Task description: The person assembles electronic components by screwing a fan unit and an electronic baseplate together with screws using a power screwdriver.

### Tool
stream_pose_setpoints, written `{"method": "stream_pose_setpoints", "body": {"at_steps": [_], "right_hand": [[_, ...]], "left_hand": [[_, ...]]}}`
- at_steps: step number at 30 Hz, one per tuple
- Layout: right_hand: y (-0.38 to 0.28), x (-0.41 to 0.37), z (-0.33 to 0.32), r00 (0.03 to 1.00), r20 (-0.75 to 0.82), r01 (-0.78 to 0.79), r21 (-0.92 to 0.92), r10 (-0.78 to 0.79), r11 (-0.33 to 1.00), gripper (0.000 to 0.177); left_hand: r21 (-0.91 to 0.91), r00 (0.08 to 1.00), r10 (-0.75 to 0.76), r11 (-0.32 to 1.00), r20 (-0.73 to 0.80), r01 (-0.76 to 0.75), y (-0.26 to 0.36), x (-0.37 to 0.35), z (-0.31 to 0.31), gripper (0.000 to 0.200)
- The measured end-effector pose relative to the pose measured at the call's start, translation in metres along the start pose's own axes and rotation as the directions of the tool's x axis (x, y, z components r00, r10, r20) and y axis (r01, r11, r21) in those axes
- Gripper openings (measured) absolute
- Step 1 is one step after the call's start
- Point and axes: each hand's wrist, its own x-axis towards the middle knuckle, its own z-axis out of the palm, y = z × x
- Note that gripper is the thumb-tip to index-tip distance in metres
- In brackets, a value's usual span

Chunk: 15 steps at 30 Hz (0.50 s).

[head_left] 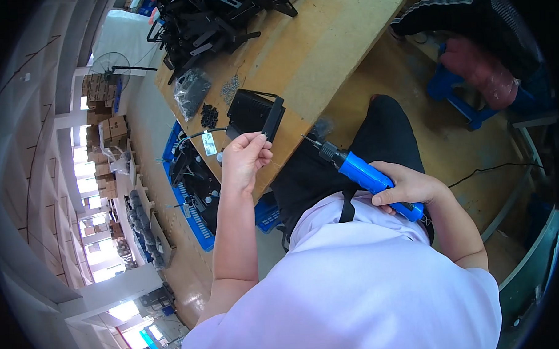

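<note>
My left hand [247,157] is pinched closed at the lower corner of a black rectangular device [251,114], which lies on the wooden table [300,63] near its edge. Whether something small sits between the fingertips is too small to tell. A black cable with a white label [209,143] runs from the device. In my right hand [406,185] is a blue electric screwdriver [367,173], held over my lap, its bit pointing toward the device but apart from it. Small black parts [209,116] and silver screws [230,90] lie beside the device.
Black metal brackets [209,23] are piled at the table's far end, near a plastic bag of parts [191,91]. A blue crate [198,223] with black devices stands beside the table. At the right are a blue stool [442,86] and another person's dark-clothed leg [437,15].
</note>
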Motion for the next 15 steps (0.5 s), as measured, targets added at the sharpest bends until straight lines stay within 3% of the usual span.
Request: {"method": "stream_pose_setpoints", "body": {"at_steps": [7, 15], "right_hand": [[-0.006, 0.001, 0.001, 1.0, -0.017, -0.02, -0.032, 0.02, 0.999, 0.07], [-0.002, 0.008, -0.001, 0.999, -0.034, -0.041, -0.046, 0.04, 0.998, 0.072]], "left_hand": [[0.043, 0.999, -0.001, 0.999, -0.034, 0.003, -0.009, 0.004, 0.015, 0.012], [0.116, 0.99, 0.113, 0.988, -0.086, -0.103, -0.029, 0.013, 0.009, 0.017]]}}
